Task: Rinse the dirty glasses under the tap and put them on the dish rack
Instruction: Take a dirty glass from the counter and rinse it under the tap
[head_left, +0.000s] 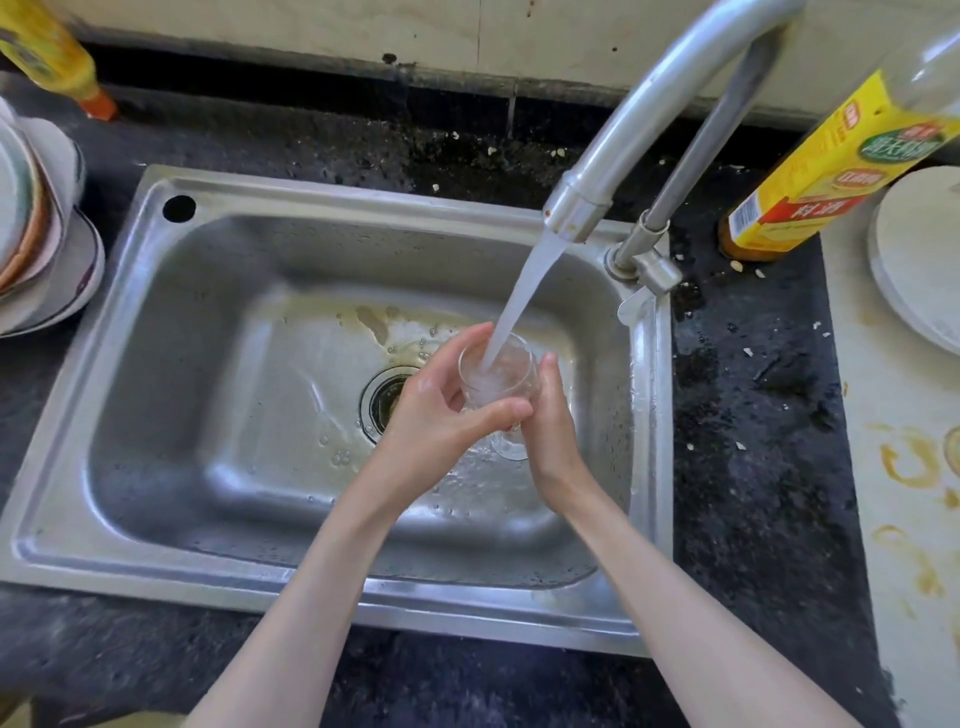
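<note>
Both hands — left hand (441, 410), right hand (550, 415) — grip glass (496, 376) under tap (576, 208).

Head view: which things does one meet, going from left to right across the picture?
Stack of white plates and bowls → round steel sink drain → clear stemmed glass under the water → steel tap base → yellow-labelled bottle → white round plate.

**Open basin left, crowded edges**

The left half of the sink (171, 374) lies open. The tap (639, 135) arches over the right rear corner. Stacked dishes (36, 223) crowd the left counter (753, 415); a yellow-labelled bottle (810, 176) and a white plate (919, 260) stand to the right.
</note>
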